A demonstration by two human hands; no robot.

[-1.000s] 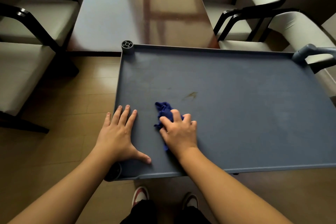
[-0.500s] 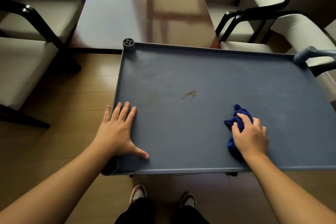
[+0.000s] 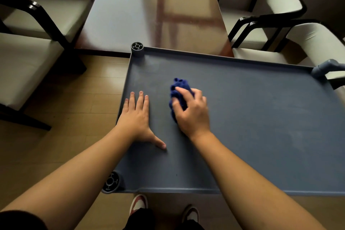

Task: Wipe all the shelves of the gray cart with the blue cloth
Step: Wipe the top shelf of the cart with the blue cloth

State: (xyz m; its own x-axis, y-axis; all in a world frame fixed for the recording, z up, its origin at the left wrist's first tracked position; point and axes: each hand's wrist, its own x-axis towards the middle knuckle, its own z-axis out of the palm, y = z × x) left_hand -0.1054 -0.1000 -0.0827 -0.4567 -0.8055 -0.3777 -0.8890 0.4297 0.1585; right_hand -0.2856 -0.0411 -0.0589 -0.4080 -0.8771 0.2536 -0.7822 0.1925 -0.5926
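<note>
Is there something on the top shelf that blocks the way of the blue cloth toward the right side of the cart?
Nothing visible does. The right hand presses the blue cloth on the top shelf, which lies bare to the right. The left hand rests flat at its left edge.

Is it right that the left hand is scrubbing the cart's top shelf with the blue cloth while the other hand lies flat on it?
Not quite: the head view shows the right hand gripping the blue cloth on the top shelf, while the left hand lies flat.

shelf (image 3: 261,117) R side: free | L: left hand (image 3: 137,119) blocks | rim all round
</note>
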